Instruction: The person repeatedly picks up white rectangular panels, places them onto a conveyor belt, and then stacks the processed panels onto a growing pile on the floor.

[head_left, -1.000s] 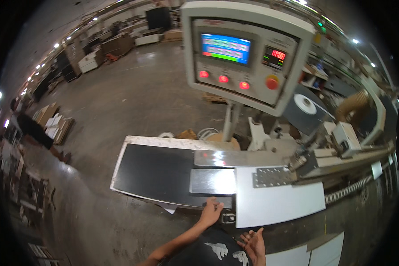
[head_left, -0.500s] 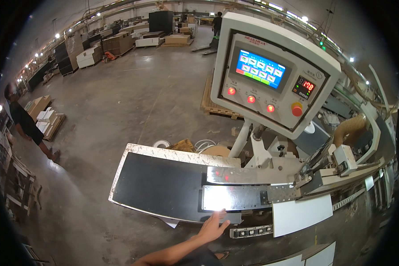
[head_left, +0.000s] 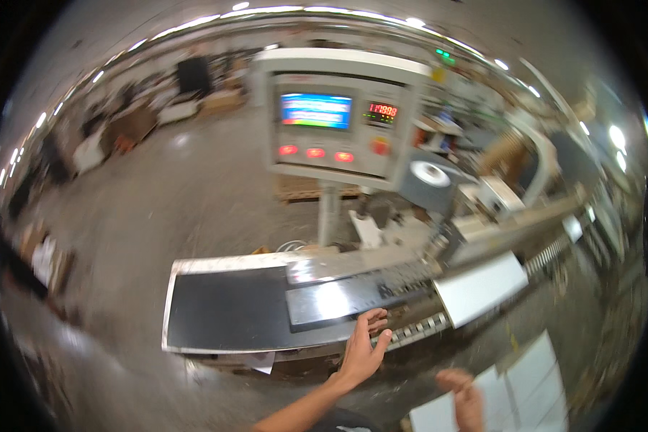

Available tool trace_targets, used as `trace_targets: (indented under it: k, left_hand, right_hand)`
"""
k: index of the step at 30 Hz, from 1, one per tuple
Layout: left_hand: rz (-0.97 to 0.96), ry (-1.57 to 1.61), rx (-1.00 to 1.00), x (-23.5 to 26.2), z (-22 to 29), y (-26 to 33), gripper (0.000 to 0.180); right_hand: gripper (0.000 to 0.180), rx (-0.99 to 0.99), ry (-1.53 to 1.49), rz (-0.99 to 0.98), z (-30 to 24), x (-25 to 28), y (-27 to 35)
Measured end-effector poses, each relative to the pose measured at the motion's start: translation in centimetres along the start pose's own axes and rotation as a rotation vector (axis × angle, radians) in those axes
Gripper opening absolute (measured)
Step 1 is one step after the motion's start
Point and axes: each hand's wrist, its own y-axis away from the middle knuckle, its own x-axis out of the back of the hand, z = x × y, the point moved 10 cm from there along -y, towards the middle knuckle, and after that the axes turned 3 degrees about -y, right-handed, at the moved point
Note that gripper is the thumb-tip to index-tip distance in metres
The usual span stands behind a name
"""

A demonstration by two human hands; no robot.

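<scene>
- I am seeing the left hand [head_left: 363, 349] reaching up from the lower edge, fingers spread wide and flat, gripping nothing.
- Its fingertips are resting at the near edge of the dark infeed table [head_left: 227, 313], just beside a glossy dark panel [head_left: 338, 299] lying on that table.
- The dark panel is lying flat and partly overhanging the black belt surface, with its far end pointing toward the machine's feed track [head_left: 425, 277].
- The right hand [head_left: 464, 396] is sitting low at the bottom of the view, blurred; I cannot tell whether it is open or closed, nor whether it is pinching anything.
- It is hovering at the edge of a stack of white panels [head_left: 525, 381] lying to the lower right; whether it is touching them is not readable through the blur.
- Another white panel [head_left: 479, 288] is lying on the roller track [head_left: 417, 331] to the right of the dark panel, tilted in the fisheye view, well apart from both hands.
- The control console [head_left: 338, 119] is standing on a post behind the table, showing a lit colour screen, a red numeric display and a row of red buttons.
- A grey roll with a white core [head_left: 428, 180] is sitting right of the console.
- Containers: I am making out only blurred cartons [head_left: 39, 263] on the floor at far left; their contents are not legible.
</scene>
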Motion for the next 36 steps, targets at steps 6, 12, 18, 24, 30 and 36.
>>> trace_targets:
  k: [6,12,18,24,30,36]
  left_hand:
    - [-0.396,-0.053,0.072,-16.9,1.7,10.1,0.041]
    - [-1.046,-0.043,0.199,-35.0,-2.6,24.2,0.041]
    - [-1.185,-0.063,0.917,-44.9,-16.5,37.9,0.046]
    - [-1.222,-0.410,1.062,-58.0,-22.1,49.3,0.093]
    - [-1.104,-0.504,0.893,-61.5,-23.3,52.6,0.067]
    - [-1.054,-0.339,0.927,-61.7,-22.6,52.5,0.052]
  right_hand:
    - [0.069,0.749,-0.400,0.046,-25.2,2.7,7.9]
    - [0.071,0.971,-0.387,0.201,-26.9,11.5,21.7]
    - [0.074,1.013,-0.436,0.333,-22.7,17.6,30.6]
    - [0.076,1.183,-0.364,0.495,-23.4,20.9,41.8]
    - [0.079,1.207,-0.329,0.752,-19.5,22.5,50.6]
    - [0.082,1.135,-0.364,1.189,-11.7,23.1,60.0]
